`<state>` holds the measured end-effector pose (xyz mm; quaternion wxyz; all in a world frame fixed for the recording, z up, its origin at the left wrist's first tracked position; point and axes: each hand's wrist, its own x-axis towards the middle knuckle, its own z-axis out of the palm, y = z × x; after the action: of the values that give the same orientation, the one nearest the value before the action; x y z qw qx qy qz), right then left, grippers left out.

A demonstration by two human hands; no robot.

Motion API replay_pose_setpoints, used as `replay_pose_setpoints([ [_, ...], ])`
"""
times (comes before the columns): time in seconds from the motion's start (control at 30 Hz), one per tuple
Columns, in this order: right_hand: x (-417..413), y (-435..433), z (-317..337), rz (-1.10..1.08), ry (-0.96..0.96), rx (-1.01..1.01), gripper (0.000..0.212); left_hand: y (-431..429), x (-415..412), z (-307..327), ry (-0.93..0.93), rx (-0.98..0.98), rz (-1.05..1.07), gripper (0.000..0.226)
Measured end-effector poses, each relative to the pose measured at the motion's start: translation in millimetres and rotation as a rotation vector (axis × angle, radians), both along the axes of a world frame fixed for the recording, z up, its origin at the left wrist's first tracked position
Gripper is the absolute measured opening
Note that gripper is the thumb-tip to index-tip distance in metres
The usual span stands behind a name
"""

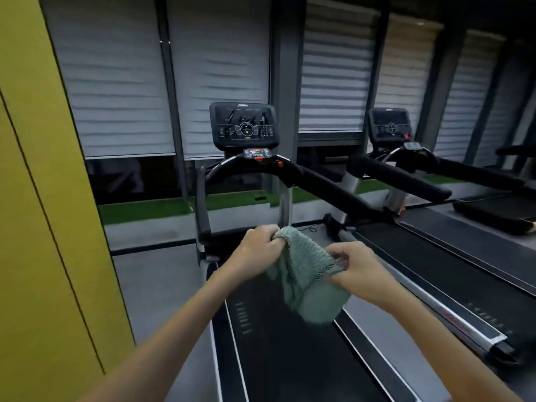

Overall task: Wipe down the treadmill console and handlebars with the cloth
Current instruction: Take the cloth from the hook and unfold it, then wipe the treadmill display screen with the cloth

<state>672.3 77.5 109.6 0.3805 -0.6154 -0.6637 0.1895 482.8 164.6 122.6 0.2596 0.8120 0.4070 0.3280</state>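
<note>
At lower centre, the left hand (259, 250) and right hand (355, 271) each pinch an upper edge of the green cloth (307, 278), which hangs between them above the belt (278, 358). Console (243, 123) and handlebars (324, 184) stand beyond, untouched.

Dim gym: yellow wall (43, 198), grey blinds (116, 82), green turf strip (145, 210).

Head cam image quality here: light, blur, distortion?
Head view: dim, flat light, top right nearly black; wide-angle bend curves the yellow wall and blinds; blinds smeared, console soft, its markings unreadable; cloth, left hand and right hand fairly sharp; no glare.
</note>
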Motion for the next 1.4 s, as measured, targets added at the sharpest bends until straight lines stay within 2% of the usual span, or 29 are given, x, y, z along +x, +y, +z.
replay_pose_setpoints([
  [0.07,16.9,20.5,-0.5,-0.009,0.089,0.002,0.006,19.6,17.5,9.0,-0.013,-0.031,0.009,0.035],
  [0.2,52.6,79.0,3.5,-0.025,0.604,-0.084,0.022,72.3,50.5,25.9,-0.059,-0.178,-0.062,0.028],
  [0.27,71.6,116.0,6.8,-0.015,0.782,-0.141,0.028,106.0,63.0,28.7,-0.058,-0.29,-0.164,0.041],
  [0.33,93.5,156.8,8.4,0.008,0.936,-0.173,0.028,147.6,74.8,30.8,0.015,-0.389,-0.288,0.056],
  [0.4,117.2,203.6,12.4,-0.002,1.129,-0.192,0.027,194.6,89.6,33.5,0.171,-0.421,-0.353,0.062],
  [0.47,139.3,253.9,25.6,-0.058,1.211,-0.245,0.018,246.9,108.5,38.7,0.342,-0.409,-0.353,0.052],
  [0.53,154.3,305.2,42.0,-0.004,1.309,-0.433,0.012,300.4,125.1,46.1,0.38,-0.465,-0.32,0.04],
  [0.63,182.1,381.1,60.2,-0.114,1.34,-0.582,0.023,371.7,141.7,66.9,0.173,-0.633,-0.261,0.039],
  [0.7,203.6,423.7,69.5,-0.195,1.365,-0.655,0.045,410.3,150.7,83.1,-0.029,-0.702,-0.19,0.047],
  [0.73,212.7,441.8,76.6,-0.241,1.389,-0.672,0.047,429.0,155.2,91.1,-0.08,-0.695,-0.156,0.054],
  [0.8,227.0,469.4,95.2,-0.304,1.404,-0.694,0.043,457.1,165.7,109.9,-0.107,-0.671,-0.145,0.069],
  [0.87,240.0,494.7,122.1,-0.255,1.43,-0.706,0.041,482.6,177.1,131.9,-0.002,-0.58,-0.157,0.079],
  [0.93,249.7,517.2,151.7,-0.166,1.388,-0.684,0.036,503.9,187.4,153.0,0.179,-0.446,-0.113,0.079],
  [1.0,259.5,542.1,174.0,-0.1,1.26,-0.605,0.036,527.5,197.4,171.4,0.274,-0.291,-0.019,0.065],
  [1.07,268.7,570.1,187.7,-0.075,1.069,-0.509,0.056,551.3,205.7,185.7,0.318,-0.096,0.06,0.043],
  [1.13,274.7,596.3,196.3,-0.021,0.848,-0.475,0.058,573.1,212.1,196.0,0.344,0.006,0.11,0.027],
  [1.27,287.2,647.7,206.4,0.043,0.421,-0.434,0.058,612.3,223.9,207.1,0.388,-0.014,0.177,0.027],
  [1.4,303.2,703.3,222.8,0.11,0.129,-0.345,0.038,652.9,232.6,218.2,0.365,-0.068,0.251,0.036],
])
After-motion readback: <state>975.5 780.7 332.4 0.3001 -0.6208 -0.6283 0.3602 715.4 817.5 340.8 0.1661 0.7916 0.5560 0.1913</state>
